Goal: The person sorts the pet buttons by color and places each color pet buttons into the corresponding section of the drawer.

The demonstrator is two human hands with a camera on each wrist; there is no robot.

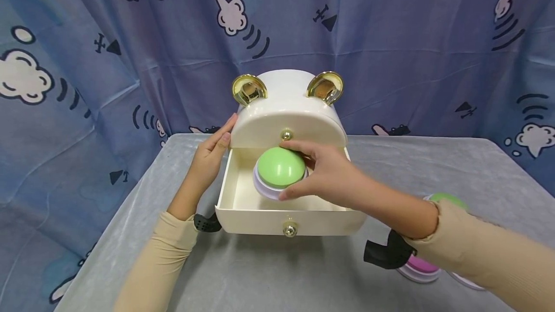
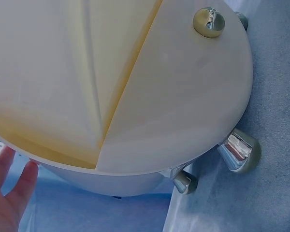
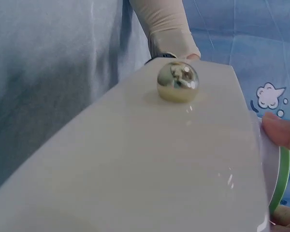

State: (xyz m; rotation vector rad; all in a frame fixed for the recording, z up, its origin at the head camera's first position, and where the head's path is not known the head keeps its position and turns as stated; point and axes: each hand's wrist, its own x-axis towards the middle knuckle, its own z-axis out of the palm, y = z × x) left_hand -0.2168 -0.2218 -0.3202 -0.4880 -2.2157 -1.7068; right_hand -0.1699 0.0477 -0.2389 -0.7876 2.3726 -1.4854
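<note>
A white storage box point(image 1: 289, 124) with gold, ear-shaped pieces stands on the table, its lower drawer point(image 1: 290, 223) pulled out. In the head view, my right hand point(image 1: 325, 172) grips a round green-domed thing with a pale purple base point(image 1: 281, 167), thumb on the near side and fingers on the far side. It overlaps the drawer's inside. From the right wrist, the drawer front point(image 3: 174, 154) covers most of it, leaving its green edge point(image 3: 282, 176) beside my thumb. My left hand point(image 1: 207, 158) rests with extended fingers against the box's left side; its fingers point(image 2: 24, 181) also show in the left wrist view.
Right of the box, partly under my right sleeve, lie another green-topped round thing point(image 1: 448, 200) and a pink-topped one point(image 1: 421, 265). Gold knobs stick out from the upper front point(image 1: 286, 135) and drawer front. A blue patterned curtain point(image 1: 295, 23) hangs behind the grey-covered table point(image 1: 416, 162).
</note>
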